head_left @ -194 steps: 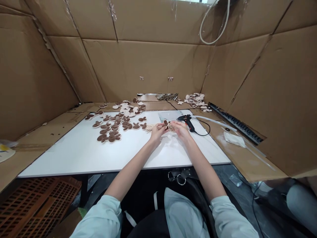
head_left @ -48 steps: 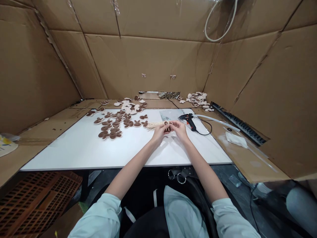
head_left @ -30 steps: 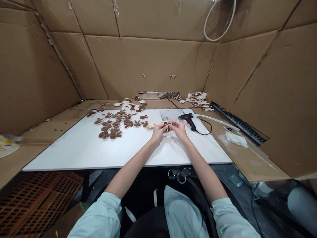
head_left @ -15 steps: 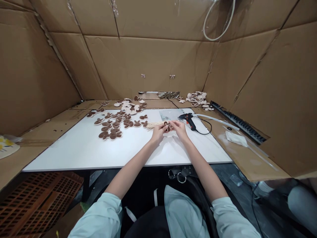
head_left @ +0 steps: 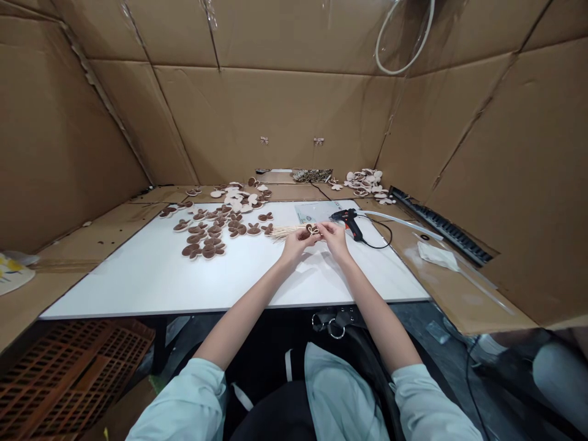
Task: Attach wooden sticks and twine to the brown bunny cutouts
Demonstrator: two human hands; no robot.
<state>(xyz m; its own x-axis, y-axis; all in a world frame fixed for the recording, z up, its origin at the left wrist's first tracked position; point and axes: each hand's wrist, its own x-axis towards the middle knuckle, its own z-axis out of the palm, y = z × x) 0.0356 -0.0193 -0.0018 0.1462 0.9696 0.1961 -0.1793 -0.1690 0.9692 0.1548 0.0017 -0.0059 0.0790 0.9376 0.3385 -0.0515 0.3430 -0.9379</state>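
Head view: left hand point(head_left: 296, 245) gripping skewer bundle point(head_left: 287, 232), right hand point(head_left: 334, 237) pinching brown-cream cutout point(head_left: 312, 230).

Two hands point(head_left: 316, 240), one glue gun point(head_left: 348, 222)

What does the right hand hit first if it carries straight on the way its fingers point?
Probably the small bow-shaped piece: the fingers of the right hand look to be at it, though depth is hard to judge from this view.

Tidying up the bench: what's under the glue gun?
The glue gun sits on the white board, its nozzle over a clear plastic sleeve; the surface directly beneath it is covered.
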